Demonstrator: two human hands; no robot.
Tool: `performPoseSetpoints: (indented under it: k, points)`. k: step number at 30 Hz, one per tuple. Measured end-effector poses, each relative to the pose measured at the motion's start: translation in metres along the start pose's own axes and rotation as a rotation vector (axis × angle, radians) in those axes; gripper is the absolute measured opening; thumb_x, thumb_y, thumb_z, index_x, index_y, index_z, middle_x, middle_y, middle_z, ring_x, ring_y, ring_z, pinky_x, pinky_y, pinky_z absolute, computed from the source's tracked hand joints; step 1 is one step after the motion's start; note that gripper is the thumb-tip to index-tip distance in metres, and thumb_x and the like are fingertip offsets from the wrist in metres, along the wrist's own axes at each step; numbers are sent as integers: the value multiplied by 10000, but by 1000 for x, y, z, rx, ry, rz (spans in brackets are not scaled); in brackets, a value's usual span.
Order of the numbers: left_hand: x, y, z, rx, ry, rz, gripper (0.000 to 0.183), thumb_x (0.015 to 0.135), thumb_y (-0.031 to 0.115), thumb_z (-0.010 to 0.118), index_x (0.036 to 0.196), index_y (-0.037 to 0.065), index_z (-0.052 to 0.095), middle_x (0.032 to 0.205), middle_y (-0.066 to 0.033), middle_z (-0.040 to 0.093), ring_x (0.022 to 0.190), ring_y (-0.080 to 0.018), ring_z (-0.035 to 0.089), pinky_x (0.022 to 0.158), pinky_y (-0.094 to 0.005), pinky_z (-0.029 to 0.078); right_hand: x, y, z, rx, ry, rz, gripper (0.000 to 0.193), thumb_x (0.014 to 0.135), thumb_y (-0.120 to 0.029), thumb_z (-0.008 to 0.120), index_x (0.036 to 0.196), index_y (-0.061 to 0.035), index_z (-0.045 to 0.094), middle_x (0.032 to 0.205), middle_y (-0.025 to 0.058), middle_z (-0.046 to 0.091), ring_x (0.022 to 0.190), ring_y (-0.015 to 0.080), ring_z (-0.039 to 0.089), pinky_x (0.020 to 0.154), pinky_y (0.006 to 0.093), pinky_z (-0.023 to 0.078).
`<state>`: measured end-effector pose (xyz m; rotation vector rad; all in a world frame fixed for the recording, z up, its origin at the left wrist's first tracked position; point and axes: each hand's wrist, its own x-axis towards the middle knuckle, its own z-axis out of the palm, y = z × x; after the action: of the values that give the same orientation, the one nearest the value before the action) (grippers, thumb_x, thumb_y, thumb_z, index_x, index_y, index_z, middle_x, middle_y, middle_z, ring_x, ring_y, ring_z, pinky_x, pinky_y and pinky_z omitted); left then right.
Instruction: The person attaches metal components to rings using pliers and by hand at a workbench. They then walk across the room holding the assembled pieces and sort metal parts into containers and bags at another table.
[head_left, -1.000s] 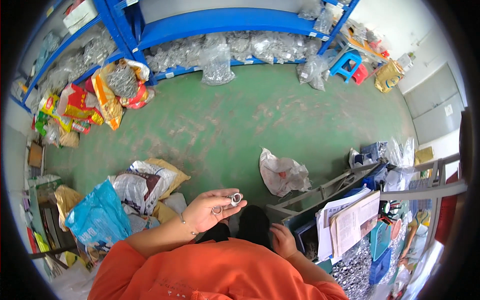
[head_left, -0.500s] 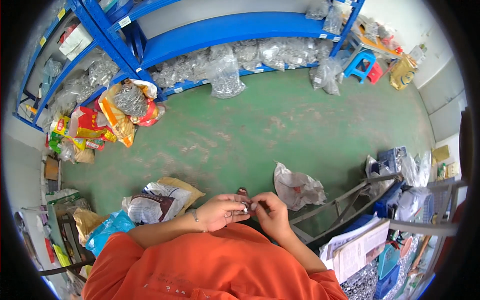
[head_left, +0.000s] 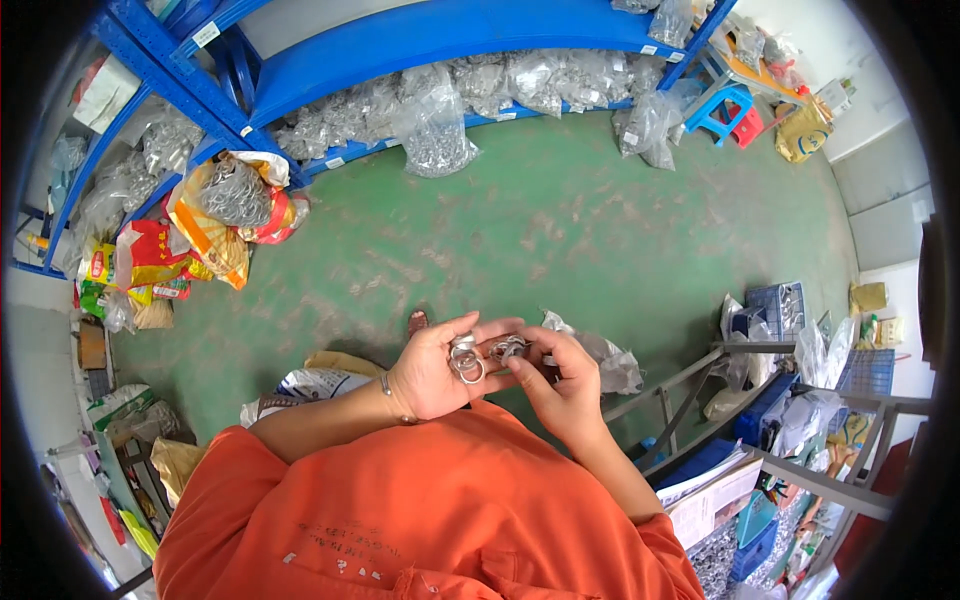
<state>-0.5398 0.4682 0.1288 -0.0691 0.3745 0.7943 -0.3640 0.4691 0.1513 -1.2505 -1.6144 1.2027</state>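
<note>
My left hand (head_left: 425,380) is turned palm up, its fingers partly curled under shiny metal rings (head_left: 467,364) resting against it. Beside it, my right hand (head_left: 560,388) bends its thumb and fingers around a small cluster of metal rings (head_left: 508,349). The fingertips of both hands meet around this cluster, so I cannot tell how many pieces there are. Both hands are close together in front of my orange shirt (head_left: 430,510). A bracelet (head_left: 387,385) circles my left wrist.
A blue shelf (head_left: 460,65) with bags of metal parts (head_left: 438,120) stands across the floor. Filled sacks (head_left: 225,215) lean at the left. On the right are a metal frame (head_left: 800,470), papers (head_left: 705,495) and a blue crate (head_left: 780,308). A blue stool (head_left: 722,115) stands far right.
My left palm has opened upward, and the rings show more fully. My right fingers have come round over a cluster of rings. The whole view has shifted, and a foot now shows beyond my left hand.
</note>
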Motion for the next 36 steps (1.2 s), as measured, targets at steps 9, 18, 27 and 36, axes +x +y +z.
performPoseSetpoints:
  k: [9, 18, 27, 36]
  points:
    - [8, 134, -1, -46, -42, 60, 552, 956, 412, 227, 1322, 29, 383, 1391, -141, 352, 1229, -260, 396, 1040, -416, 282, 118, -11, 67, -243, 32, -322, 255, 763, 38, 643, 1006, -36, 620, 783, 95, 557, 640, 205, 555, 538, 291, 450]
    - [8, 253, -6, 31, -8, 101, 505, 967, 386, 255, 1310, 48, 407, 1356, -111, 416, 1195, -236, 435, 981, -376, 334, 231, -37, 145, -427, -120, -534, 222, 706, 52, 667, 914, -18, 629, 824, 116, 594, 713, 240, 591, 587, 315, 486]
    - [16, 309, -26, -103, -49, 240, 485, 964, 368, 276, 1308, 52, 406, 1379, -131, 382, 1263, -251, 369, 1035, -394, 293, 278, -31, 179, -242, -112, -425, 208, 682, 20, 717, 858, -12, 610, 810, 107, 605, 707, 236, 592, 602, 313, 484]
    - [40, 367, -31, -100, 23, 343, 495, 970, 342, 262, 1303, -4, 385, 1380, -160, 366, 1291, -273, 323, 1066, -399, 265, 337, 20, 197, 14, -128, -366, 198, 717, 28, 688, 889, -4, 596, 884, 119, 597, 739, 233, 582, 628, 294, 476]
